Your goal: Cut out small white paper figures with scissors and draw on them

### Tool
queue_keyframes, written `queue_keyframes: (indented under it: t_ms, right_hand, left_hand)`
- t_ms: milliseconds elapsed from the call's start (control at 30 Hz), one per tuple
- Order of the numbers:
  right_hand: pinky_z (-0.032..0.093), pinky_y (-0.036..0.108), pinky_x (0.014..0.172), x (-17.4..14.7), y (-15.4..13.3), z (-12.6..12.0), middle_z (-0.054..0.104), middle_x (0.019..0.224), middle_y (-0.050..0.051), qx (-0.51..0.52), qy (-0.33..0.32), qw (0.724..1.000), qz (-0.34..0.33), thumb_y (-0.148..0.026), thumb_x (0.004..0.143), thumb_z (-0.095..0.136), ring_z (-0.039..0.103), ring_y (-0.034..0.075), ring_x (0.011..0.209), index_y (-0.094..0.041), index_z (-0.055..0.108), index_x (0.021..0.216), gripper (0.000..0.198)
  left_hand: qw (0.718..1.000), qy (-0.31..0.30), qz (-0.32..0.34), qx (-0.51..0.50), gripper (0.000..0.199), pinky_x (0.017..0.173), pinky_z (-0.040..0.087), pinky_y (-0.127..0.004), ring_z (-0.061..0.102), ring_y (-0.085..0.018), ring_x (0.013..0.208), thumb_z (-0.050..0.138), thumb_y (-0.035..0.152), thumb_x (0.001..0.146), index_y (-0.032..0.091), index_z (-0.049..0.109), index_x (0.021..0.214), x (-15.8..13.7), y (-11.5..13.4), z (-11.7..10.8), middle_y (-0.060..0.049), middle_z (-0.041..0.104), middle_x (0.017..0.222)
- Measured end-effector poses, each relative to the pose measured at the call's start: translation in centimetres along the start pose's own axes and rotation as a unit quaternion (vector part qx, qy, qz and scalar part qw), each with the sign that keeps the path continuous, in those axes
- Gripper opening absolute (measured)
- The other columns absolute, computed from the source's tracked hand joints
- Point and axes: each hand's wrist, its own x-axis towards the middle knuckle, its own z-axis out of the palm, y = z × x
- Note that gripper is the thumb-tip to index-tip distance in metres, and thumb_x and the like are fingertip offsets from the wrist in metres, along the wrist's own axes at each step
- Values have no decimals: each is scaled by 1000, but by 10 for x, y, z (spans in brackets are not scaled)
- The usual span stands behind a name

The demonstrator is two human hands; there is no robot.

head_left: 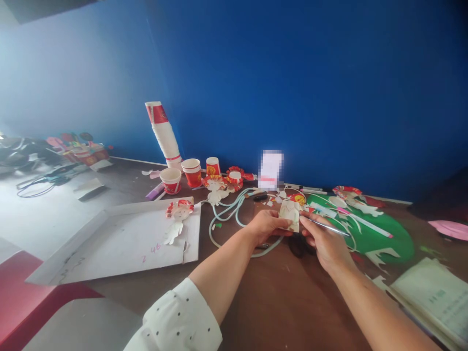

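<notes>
My left hand [268, 226] pinches a small cream piece of paper [289, 214] between thumb and fingers, above the brown table. Faint drawn lines show on the paper. My right hand [323, 239] is closed around a slim silver pen [331, 228], its tip end close to the paper's right edge. Below the hands lies a dark object [300, 245], partly hidden, whose kind I cannot make out. Close by, a coiled pale blue cable [228, 214] rests on the table, along with paper scraps.
A leaning stack of paper cups [166, 139] stands by the blue wall, with more red cups [192, 173] beside it. At left lies a white board [127, 239] bearing a paper figure. A green mat [395, 243] holds a pink marker [365, 223]; an open notebook [431, 292] is front right.
</notes>
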Motion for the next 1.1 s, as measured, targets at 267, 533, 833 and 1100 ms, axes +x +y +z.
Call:
queue_keyframes:
  t_ms: [267, 533, 833, 1100]
  right_hand:
    - [35, 21, 41, -1, 1, -2, 61, 60, -2, -17, -39, 999, -19, -47, 66, 76, 56, 14, 55, -22, 67, 106, 48]
    - [42, 26, 45, -5, -8, 5, 69, 65, 1, -3, -68, 998, -5, -39, 67, 73, 60, 18, 54, -20, 68, 107, 45]
    - [49, 29, 53, -5, -9, 6, 73, 73, 2, 36, -31, 999, 19, -32, 64, 75, 66, 20, 61, -18, 66, 110, 49]
    - [44, 25, 47, -4, -8, 6, 70, 67, 0, 39, -5, 999, -4, -33, 65, 75, 62, 17, 55, -18, 68, 107, 45]
  left_hand:
    - [1000, 0, -2, 12, 32, 72, 56, -32, 65, -17, 72, 83, 18, 58, 6, 69, 83, 0, 0, 1, -10, 68, 80]
    - [1000, 12, -12, 24, 27, 68, 56, -29, 64, -15, 70, 82, 15, 60, 6, 69, 81, -1, -1, 5, -10, 67, 82]
    - [999, -19, -39, -21, 37, 72, 57, -34, 67, -20, 77, 73, 38, 74, 8, 67, 96, -4, 2, 1, -15, 70, 91]
    - [998, -12, -46, -38, 34, 77, 56, -34, 67, -18, 75, 70, 37, 77, 9, 67, 96, -5, 3, 2, -13, 71, 92]
